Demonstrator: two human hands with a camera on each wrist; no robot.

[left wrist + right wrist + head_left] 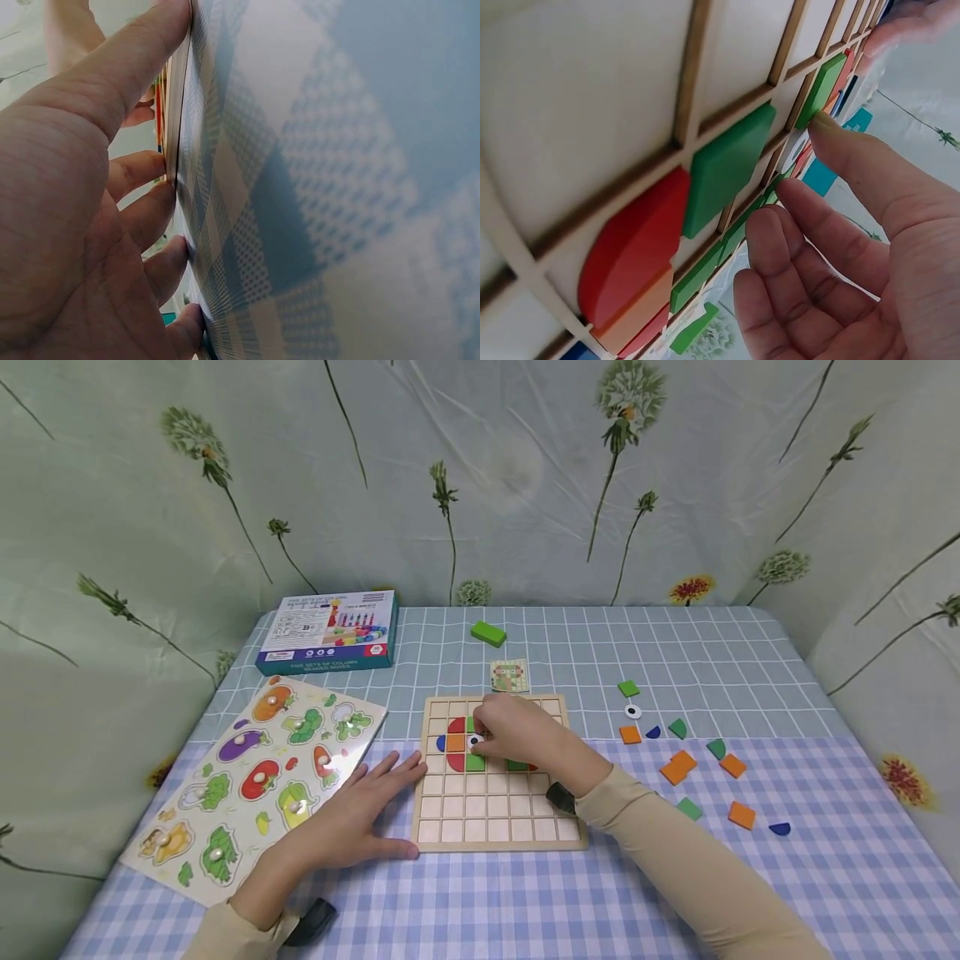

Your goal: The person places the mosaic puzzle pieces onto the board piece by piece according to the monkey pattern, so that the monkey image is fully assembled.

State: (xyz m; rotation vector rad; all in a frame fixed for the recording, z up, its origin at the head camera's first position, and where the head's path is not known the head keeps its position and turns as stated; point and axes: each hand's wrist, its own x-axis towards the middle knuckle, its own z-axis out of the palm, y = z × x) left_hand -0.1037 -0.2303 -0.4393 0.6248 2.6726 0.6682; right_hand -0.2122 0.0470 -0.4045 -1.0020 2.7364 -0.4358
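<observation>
A square wooden grid board (498, 830) lies on the table with coloured pieces in its upper cells. My right hand (517, 731) reaches over it, thumb and index finger at opposite edges of a round white eye piece (474, 740). Left of that piece sit an orange square (456, 742), red quarter-rounds (456, 762) and a blue half-round (441, 743). The right wrist view shows the eye piece (795, 150) between the fingertips, beside a green square (821, 90). With fingers spread, my left hand (360, 814) rests along the board's left edge, fingertips and thumb at the frame.
Loose orange squares (742, 815), green pieces and blue half-rounds (780, 829) are scattered on the right, with another eye piece (633, 712). A pattern card (509, 676) and green block (489, 633) stand behind the board. Left are a vegetable puzzle (251, 810) and a box (330, 631).
</observation>
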